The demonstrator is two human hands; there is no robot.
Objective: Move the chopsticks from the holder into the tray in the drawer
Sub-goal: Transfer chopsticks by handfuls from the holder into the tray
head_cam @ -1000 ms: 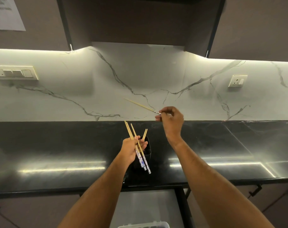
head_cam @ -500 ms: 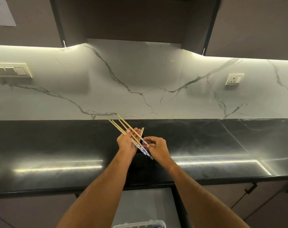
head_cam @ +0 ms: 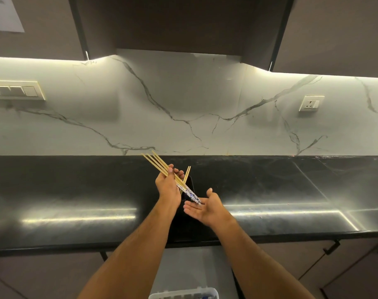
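My left hand [head_cam: 168, 186] grips a bundle of several wooden chopsticks [head_cam: 157, 164] with blue-patterned ends, held slanted above the black countertop. Their patterned ends rest against the palm of my right hand [head_cam: 205, 207], which is flat and open just below and to the right. Behind my left hand stands the black holder [head_cam: 189, 184], hard to make out against the counter, with two more chopsticks [head_cam: 187, 172] sticking out of it. The white tray [head_cam: 183, 294] shows at the bottom edge, inside the open drawer [head_cam: 192, 268] under the counter.
The black countertop [head_cam: 75, 190] runs the full width, with a marble backsplash behind it and dark cabinets overhead. A switch panel [head_cam: 16, 90] is on the wall at left and a socket [head_cam: 311, 103] at right. A drawer handle [head_cam: 331, 247] sticks out at lower right.
My right hand brought one chopstick down from above the holder to the bundle in my left hand, let go of it, and now lies open under the bundle's ends.
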